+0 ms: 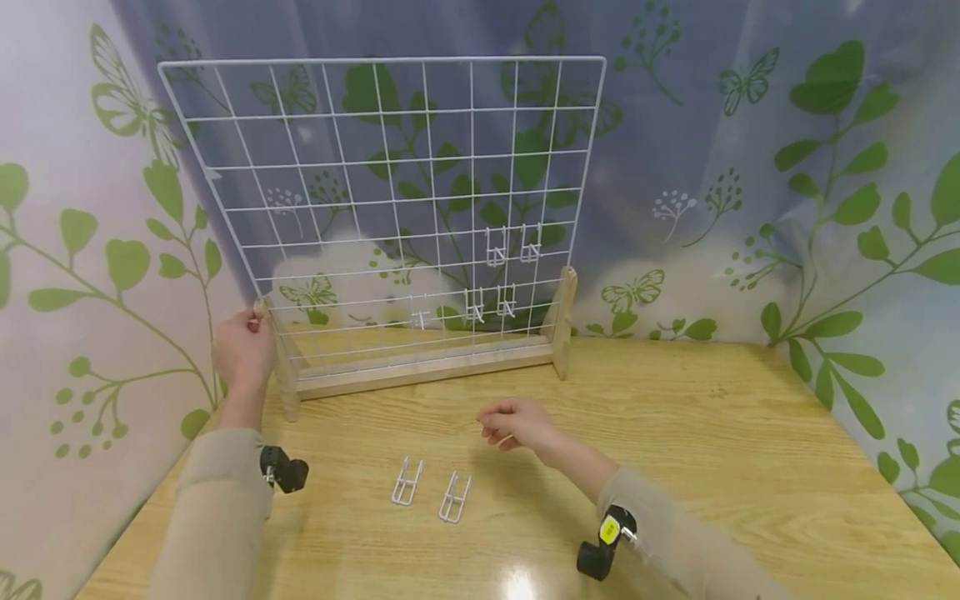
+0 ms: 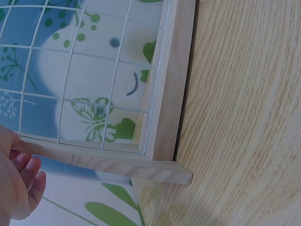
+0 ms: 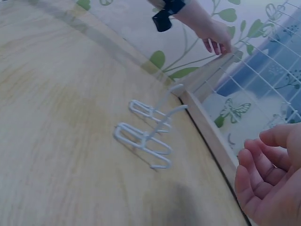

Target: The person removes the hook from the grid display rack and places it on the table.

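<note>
While the left hand (image 1: 243, 348) pinched the wooden stand (image 1: 427, 374) at frame left — presumably steadying the wire grid (image 1: 431, 158) — the right hand (image 1: 519, 423), lower centre, hung loose-fingered, empty.

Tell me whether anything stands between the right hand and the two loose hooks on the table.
Nothing visible does: in the head and right wrist views, only tabletop lies between the right hand and both loose hooks.
</note>
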The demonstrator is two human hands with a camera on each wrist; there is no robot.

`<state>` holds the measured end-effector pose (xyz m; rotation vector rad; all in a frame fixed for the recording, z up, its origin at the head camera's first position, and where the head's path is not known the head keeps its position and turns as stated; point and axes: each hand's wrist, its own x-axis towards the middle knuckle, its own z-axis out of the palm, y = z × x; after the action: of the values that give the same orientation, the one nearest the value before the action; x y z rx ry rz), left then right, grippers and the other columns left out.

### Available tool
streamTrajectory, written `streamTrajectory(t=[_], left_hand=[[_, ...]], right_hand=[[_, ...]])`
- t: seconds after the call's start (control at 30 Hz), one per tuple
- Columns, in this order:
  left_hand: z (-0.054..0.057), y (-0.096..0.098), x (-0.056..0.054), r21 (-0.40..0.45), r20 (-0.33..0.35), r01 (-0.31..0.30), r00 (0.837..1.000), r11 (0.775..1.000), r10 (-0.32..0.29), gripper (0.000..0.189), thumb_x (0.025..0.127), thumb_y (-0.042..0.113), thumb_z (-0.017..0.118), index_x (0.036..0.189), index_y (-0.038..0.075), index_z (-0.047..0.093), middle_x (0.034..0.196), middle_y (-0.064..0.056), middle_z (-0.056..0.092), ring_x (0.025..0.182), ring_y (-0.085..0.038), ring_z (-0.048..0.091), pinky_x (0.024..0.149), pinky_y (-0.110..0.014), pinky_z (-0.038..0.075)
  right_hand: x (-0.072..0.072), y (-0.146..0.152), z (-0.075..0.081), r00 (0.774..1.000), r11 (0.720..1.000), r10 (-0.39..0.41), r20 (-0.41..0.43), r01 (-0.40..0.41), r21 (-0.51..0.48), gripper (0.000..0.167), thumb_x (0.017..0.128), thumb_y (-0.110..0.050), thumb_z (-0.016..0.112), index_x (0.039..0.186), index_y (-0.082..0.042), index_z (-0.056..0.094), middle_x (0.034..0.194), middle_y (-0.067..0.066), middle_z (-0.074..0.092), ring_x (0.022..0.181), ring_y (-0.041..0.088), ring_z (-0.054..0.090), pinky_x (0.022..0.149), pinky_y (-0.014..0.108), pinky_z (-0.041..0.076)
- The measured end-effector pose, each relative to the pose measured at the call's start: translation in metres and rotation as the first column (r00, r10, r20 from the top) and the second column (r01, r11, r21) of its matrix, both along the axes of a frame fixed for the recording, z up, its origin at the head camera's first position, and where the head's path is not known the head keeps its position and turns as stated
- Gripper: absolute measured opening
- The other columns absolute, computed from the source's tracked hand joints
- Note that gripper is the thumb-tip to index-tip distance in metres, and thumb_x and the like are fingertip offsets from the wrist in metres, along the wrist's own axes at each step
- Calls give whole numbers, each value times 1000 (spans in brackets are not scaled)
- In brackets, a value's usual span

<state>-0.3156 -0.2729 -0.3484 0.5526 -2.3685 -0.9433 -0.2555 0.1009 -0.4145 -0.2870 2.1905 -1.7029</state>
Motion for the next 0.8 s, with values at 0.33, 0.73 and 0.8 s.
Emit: streamTrajectory(t=[0.33,0.73,0.8], left_hand=[[1,-1,0,10,26,2,1000,1000,-2,39,94,23,43,121,0,58,107,-19,61,98,-38,55,83,-48,41],[0,-2,-1,24,26,6,1000,1000,-7,37,94,23,45,121,2,58,108,-18,61,100,-36,54,82,-48,41],[0,-2,0,23,27,4,1000,1000,-5,37,94,23,45,120,2,59,108,-17,61,99,-36,55,82,-48,41]], right_hand=[[-24,13,27,994,993,-95,-61,90,-72,29,92,-14,57,110,8,59,78,2,63,68,10,59,65,28,52],[-48,22,63,975,980,-173,-142,155,-127,30,92,-14,57,113,7,58,77,2,63,69,14,61,67,30,53],[-50,23,69,974,979,-170,-153,149,-136,30,93,-14,56,113,8,56,77,1,62,70,14,61,68,30,53]])
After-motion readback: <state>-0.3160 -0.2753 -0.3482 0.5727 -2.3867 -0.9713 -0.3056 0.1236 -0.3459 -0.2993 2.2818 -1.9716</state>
